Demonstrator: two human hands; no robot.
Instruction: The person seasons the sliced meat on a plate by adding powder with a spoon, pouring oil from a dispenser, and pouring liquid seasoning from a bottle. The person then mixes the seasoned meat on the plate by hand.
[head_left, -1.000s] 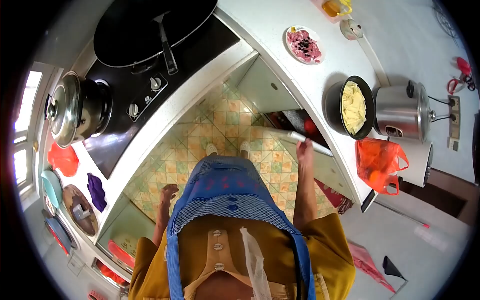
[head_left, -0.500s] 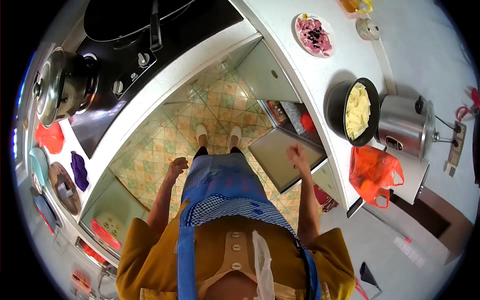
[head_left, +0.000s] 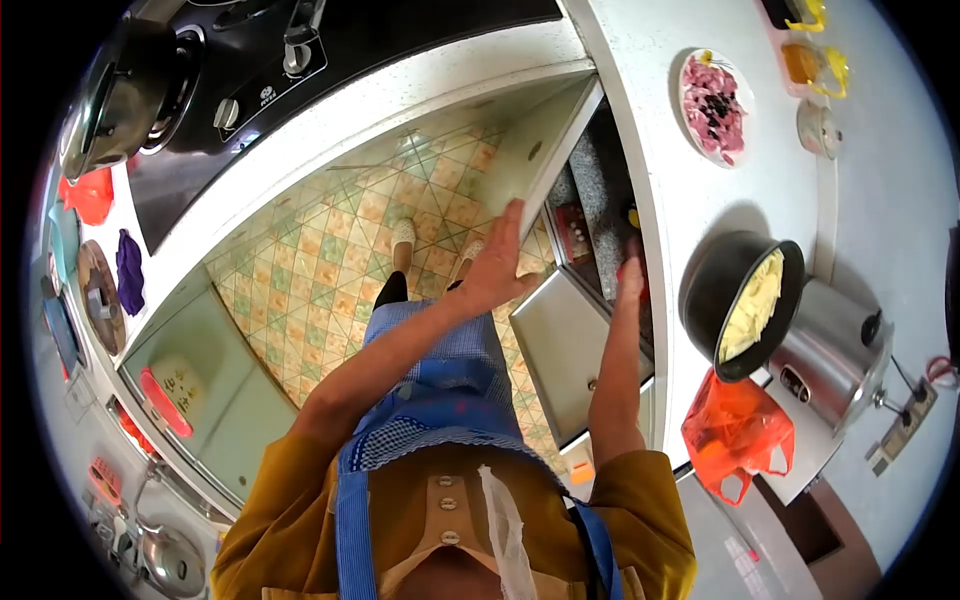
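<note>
My left hand [head_left: 493, 268] is stretched flat, fingers extended, with its fingertips at the edge of an open cabinet door [head_left: 545, 150]. Inside the cabinet under the right counter is my right hand [head_left: 629, 280], beside a red thing I cannot make out fully. Shadow and the counter edge hide much of its fingers. A second open door [head_left: 565, 345] lies below my right forearm. Within the cabinet, a speckled grey shelf [head_left: 597, 200] and a reddish packet [head_left: 572, 232] show.
On the right counter are a plate of sliced meat [head_left: 713, 105], a dark pot of pale yellow slices [head_left: 750, 310], a steel cooker [head_left: 830, 350] and a red plastic bag [head_left: 738, 430]. A black stove [head_left: 400, 25] and a lidded pot [head_left: 125, 95] stand at left.
My left hand has crossed rightward to the cabinet door, and its fingers have straightened. The right hand has reached into the cabinet. The door has swung further open, and my view has shifted.
</note>
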